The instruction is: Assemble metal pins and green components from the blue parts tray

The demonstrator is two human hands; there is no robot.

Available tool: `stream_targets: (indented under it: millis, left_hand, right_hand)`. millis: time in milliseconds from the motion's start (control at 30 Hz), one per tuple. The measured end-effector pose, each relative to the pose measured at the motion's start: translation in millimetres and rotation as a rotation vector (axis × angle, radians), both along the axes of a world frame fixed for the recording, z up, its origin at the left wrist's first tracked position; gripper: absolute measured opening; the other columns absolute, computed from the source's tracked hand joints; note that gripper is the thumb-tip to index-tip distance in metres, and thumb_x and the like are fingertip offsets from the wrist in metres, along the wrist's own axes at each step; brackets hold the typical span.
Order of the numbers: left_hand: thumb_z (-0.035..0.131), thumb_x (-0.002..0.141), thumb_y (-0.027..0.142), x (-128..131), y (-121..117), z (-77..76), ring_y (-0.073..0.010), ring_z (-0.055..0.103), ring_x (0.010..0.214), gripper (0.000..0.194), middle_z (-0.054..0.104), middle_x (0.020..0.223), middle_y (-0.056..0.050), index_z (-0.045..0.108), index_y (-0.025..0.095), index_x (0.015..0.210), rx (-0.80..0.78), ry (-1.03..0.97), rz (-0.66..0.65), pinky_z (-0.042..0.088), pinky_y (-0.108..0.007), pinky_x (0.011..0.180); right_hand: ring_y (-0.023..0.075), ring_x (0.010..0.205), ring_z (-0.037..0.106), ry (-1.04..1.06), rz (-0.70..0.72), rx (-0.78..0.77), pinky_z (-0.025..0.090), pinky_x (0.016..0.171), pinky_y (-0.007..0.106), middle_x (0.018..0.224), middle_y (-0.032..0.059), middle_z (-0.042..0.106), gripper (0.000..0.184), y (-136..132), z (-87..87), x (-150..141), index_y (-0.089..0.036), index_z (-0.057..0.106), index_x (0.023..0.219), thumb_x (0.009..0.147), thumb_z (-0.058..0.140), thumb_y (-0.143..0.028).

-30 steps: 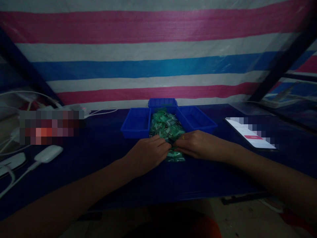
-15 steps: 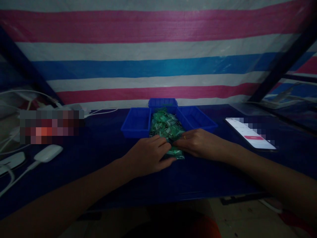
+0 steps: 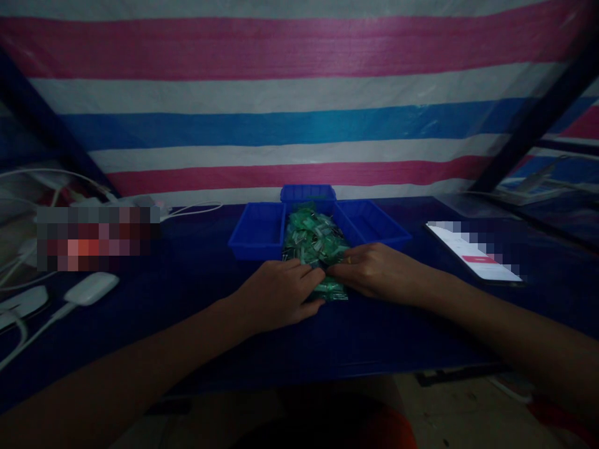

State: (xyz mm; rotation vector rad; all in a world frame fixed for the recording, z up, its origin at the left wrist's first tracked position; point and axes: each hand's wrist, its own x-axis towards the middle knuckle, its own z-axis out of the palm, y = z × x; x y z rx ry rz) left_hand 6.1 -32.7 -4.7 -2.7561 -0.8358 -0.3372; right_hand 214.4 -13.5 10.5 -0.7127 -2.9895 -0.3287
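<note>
A heap of small green plastic packets [image 3: 313, 234] lies between blue bins, with dark, shiny bits showing among them. At its near end, a flat piece of clear green plastic bag [image 3: 334, 290] sticks out towards me. My left hand [image 3: 285, 290] has its fingers curled over the left side of this bag, thumb lower and stretched along the near edge. From the right, my right hand [image 3: 369, 271] pinches the bag with fingers pressed together; a ring shows on one finger. The fingertips of both hands nearly meet, and what exactly lies under them is hidden.
Blue bins stand left [image 3: 257, 231], right [image 3: 372, 224] and behind [image 3: 307, 193] the heap. A lit phone [image 3: 472, 252] lies on the dark blue table [image 3: 374, 349] at right. A white charger [image 3: 91, 289] and cables are at left. A striped sheet [image 3: 299, 128] hangs behind.
My left thumb moved down away from the fingers, then drew back slightly to the left. The near end of the bag shifted a little away from me. My right hand stayed nearly still.
</note>
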Motion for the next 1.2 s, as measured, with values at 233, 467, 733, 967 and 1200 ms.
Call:
stream_targets:
  millis: [233,467,733,967,1200]
  left_hand:
    - [0.046,0.084,0.034,0.3,0.6,-0.9,-0.0158,0.055,0.071,0.018,0.058,0.075,0.0,0.05,0.017,0.087,-0.021,0.012,-0.029,0.039,-0.026,0.055]
    - [0.044,0.086,0.032,0.1,-0.1,1.4,-0.015,0.056,0.071,0.017,0.058,0.075,-0.001,0.05,0.016,0.087,-0.037,0.036,-0.041,0.041,-0.025,0.057]
    - [0.043,0.086,0.031,0.6,0.6,-0.3,-0.0148,0.056,0.068,0.017,0.058,0.073,-0.001,0.05,0.015,0.084,-0.016,0.029,-0.053,0.041,-0.025,0.055]
    - [0.041,0.087,0.031,0.0,1.2,-0.9,-0.0138,0.055,0.065,0.019,0.056,0.071,-0.001,0.05,0.015,0.082,0.008,0.026,-0.089,0.041,-0.024,0.054]
    - [0.04,0.087,0.03,-0.2,2.1,-2.7,-0.0135,0.055,0.062,0.019,0.055,0.068,0.0,0.049,0.016,0.079,0.014,0.034,-0.111,0.04,-0.025,0.051]
  right_hand:
    - [0.0112,0.057,0.046,0.03,0.001,-0.022,0.029,0.051,0.025,0.061,0.0012,0.052,0.02,0.2,-1.6,0.9,-0.015,0.056,0.079,0.086,0.037,-0.018]
    - [0.0114,0.06,0.049,0.058,-0.005,-0.067,0.032,0.054,0.025,0.065,0.0029,0.054,0.025,-2.5,1.2,-0.8,-0.014,0.057,0.081,0.089,0.035,-0.024]
    - [0.0126,0.065,0.051,0.085,-0.016,-0.203,0.037,0.058,0.026,0.072,0.0036,0.057,0.026,-5.5,3.0,-1.9,-0.014,0.057,0.091,0.088,0.039,-0.033]
    - [0.0131,0.071,0.052,0.132,-0.011,-0.259,0.041,0.063,0.026,0.077,0.0044,0.055,0.021,-5.0,1.4,-2.4,-0.014,0.056,0.088,0.087,0.042,-0.029]
    - [0.0121,0.072,0.051,0.146,-0.003,-0.274,0.041,0.066,0.026,0.078,0.0034,0.052,0.021,-4.4,-1.6,-2.5,-0.015,0.056,0.082,0.088,0.04,-0.026]
